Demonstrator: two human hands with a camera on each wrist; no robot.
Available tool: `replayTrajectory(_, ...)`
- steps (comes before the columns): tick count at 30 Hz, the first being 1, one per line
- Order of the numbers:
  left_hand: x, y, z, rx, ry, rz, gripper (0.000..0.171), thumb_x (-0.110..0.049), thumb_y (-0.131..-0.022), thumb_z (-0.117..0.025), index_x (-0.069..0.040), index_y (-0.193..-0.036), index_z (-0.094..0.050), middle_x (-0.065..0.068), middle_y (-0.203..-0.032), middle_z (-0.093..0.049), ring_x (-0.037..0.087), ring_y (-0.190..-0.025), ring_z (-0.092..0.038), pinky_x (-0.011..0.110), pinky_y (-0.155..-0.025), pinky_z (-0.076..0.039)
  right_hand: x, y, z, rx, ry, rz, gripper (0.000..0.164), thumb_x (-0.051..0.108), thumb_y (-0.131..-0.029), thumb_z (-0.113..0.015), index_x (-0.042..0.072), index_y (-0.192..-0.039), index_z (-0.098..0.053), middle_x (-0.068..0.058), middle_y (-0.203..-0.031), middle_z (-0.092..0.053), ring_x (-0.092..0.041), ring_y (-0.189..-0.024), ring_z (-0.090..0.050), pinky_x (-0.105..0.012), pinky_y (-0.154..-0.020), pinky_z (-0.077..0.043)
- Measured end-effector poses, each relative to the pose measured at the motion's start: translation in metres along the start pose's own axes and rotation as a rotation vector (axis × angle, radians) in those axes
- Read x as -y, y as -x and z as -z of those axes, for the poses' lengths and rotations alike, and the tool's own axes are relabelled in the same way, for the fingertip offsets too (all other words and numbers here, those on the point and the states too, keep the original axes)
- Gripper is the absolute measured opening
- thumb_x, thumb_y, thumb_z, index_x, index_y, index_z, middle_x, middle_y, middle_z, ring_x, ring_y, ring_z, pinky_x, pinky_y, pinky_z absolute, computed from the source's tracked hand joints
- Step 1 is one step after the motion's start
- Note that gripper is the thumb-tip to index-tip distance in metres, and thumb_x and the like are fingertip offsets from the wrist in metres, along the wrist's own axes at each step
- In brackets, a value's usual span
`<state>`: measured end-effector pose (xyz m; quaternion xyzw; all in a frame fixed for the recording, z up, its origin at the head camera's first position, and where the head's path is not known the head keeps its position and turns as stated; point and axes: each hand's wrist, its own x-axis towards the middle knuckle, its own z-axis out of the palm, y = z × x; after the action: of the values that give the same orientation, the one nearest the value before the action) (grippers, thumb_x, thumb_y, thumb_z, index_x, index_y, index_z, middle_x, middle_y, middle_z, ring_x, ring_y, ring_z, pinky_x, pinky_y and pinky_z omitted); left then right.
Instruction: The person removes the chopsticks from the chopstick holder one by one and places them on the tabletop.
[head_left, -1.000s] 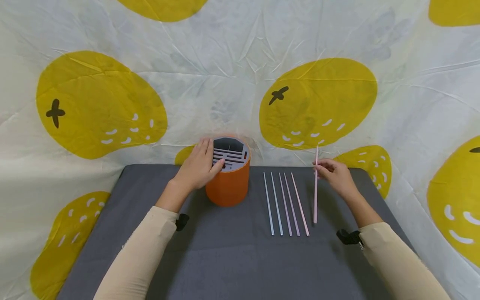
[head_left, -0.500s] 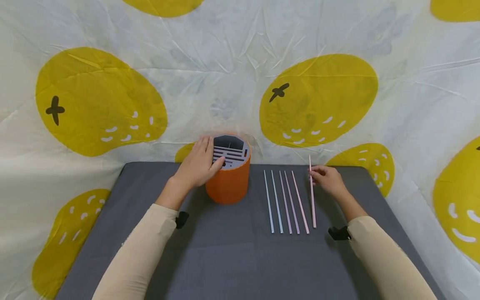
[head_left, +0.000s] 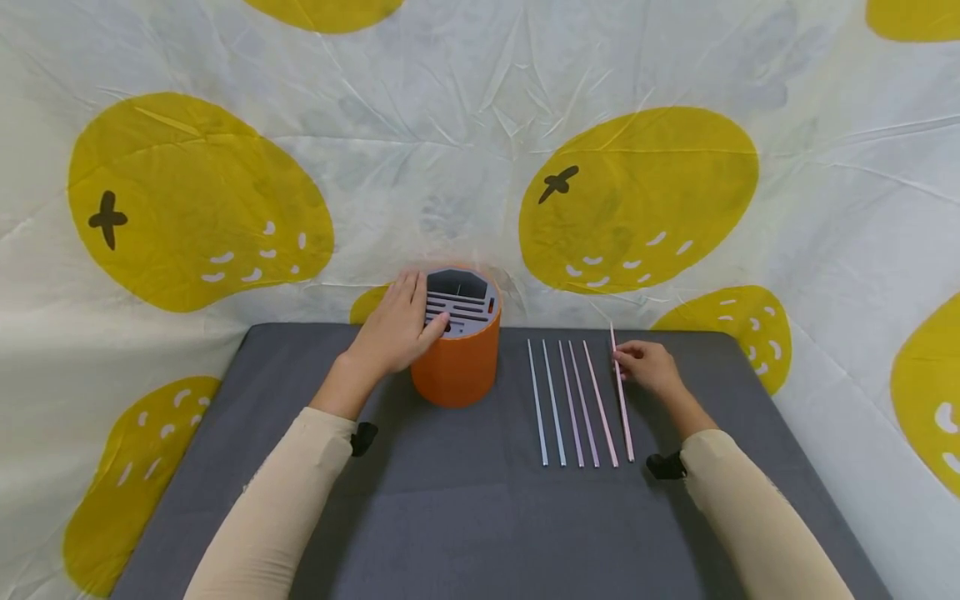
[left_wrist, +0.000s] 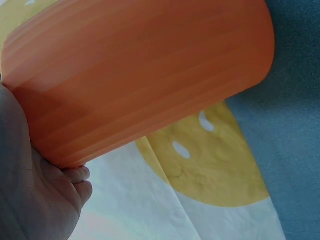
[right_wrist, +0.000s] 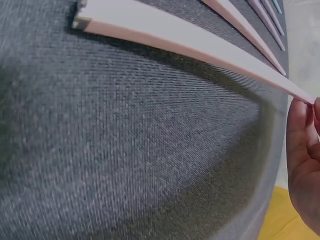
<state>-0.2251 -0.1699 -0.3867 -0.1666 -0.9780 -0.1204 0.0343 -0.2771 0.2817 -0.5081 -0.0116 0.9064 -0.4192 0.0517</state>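
My left hand (head_left: 396, 327) rests on the rim of an orange utensil holder (head_left: 456, 375), fingers extended along its left side and thumb over its grey slotted top (head_left: 468, 315). The holder's ribbed wall (left_wrist: 140, 70) fills much of the left wrist view. Between thumb and fingers, my right hand (head_left: 647, 365) pinches a pink chopstick (head_left: 623, 404) near its thin upper end. Its thick end points toward me, close over the cloth. Just left of it lies another pink chopstick (head_left: 602, 408), roughly parallel.
Farther left in the same row lie two lilac chopsticks (head_left: 572, 408) and two light blue chopsticks (head_left: 538, 408). Dark grey cloth (head_left: 465, 517) covers the table. Behind it hangs a white curtain (head_left: 450, 100) with yellow fruit prints.
My right hand has moved left and lowered the pink chopstick toward the row, tilting its thin end left. My left hand has stayed on the holder.
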Motion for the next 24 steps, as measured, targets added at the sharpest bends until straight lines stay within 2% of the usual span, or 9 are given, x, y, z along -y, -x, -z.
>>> replayTrajectory(5,0.000,0.000,0.000,-0.002,-0.010,-0.003,0.086,-0.057,-0.108,-0.030,0.005,-0.164,-0.009,0.024,-0.172,-0.007,0.039,-0.161,-0.005,0.050,-0.132,-0.009,-0.004,-0.004,-0.006,0.013,-0.040,-0.031,0.036,0.018,-0.105,-0.063,-0.011,-0.125,-0.066,-0.019,-0.099,-0.072,-0.005,-0.070,-0.066,-0.019,-0.065,-0.060)
replayTrajectory(12,-0.001,0.000,-0.002,-0.006,-0.005,-0.003,0.085,-0.057,-0.108,-0.029,0.004,-0.164,-0.009,0.023,-0.173,-0.007,0.037,-0.161,-0.003,0.049,-0.132,-0.009,-0.005,-0.006,-0.011,0.031,-0.084,-0.080,0.035,0.015,-0.105,-0.061,-0.013,-0.125,-0.065,-0.015,-0.094,-0.071,-0.008,-0.071,-0.065,-0.022,-0.064,-0.061)
replayTrajectory(24,0.000,0.002,-0.003,-0.016,-0.009,-0.009,0.085,-0.057,-0.108,-0.030,0.005,-0.163,-0.011,0.023,-0.172,-0.007,0.038,-0.161,-0.005,0.049,-0.132,-0.009,0.001,-0.006,-0.021,0.020,-0.003,-0.094,0.031,0.016,-0.103,-0.065,-0.010,-0.120,-0.068,-0.018,-0.095,-0.072,-0.012,-0.074,-0.066,-0.024,-0.065,-0.062)
